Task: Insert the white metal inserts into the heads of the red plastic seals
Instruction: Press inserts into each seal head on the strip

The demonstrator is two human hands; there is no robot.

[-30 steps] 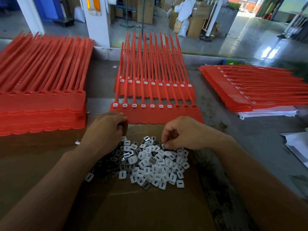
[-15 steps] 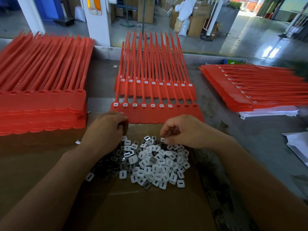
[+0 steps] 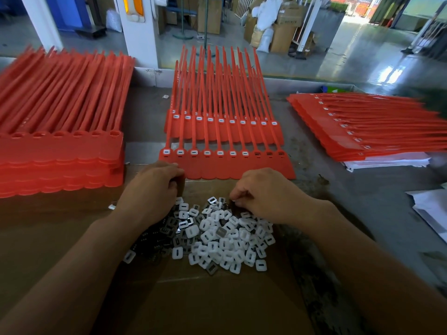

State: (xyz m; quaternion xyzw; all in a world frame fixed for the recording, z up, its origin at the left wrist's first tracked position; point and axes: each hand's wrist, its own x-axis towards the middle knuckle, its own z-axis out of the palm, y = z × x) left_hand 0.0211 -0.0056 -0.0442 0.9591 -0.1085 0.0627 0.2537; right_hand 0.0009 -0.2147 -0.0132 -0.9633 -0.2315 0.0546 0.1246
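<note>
Half of the frame, the lower half, taken up by a brown cardboard sheet (image 3: 217, 301) on a grey table (image 3: 350, 197). Upper left: a tall stack of red seals (image 3: 60, 146), heads toward the bottom of the frame. Upper right: a lower fanned stack of seals (image 3: 358, 134) on white paper (image 3: 387, 163). Centre, between them: two joined strips of seals, far strip (image 3: 225, 134) overlapped by the tails of the near strip (image 3: 232, 168). Along the near strip, white in seven heads from the left, dark in three at the right end. Left hand (image 3: 151, 192) at that strip's lower-left corner, curled, fingertips tucked out of sight; cannot tell whether holding anything. Right hand (image 3: 266, 197) right of centre, curled, thumb and forefinger (image 3: 233, 195) pinching a single white insert (image 3: 236, 201) just above the upper edge of the pile of white inserts (image 3: 222, 238), below the near strip and apart from it. Pile on the cardboard, between and partly under both hands.
</note>
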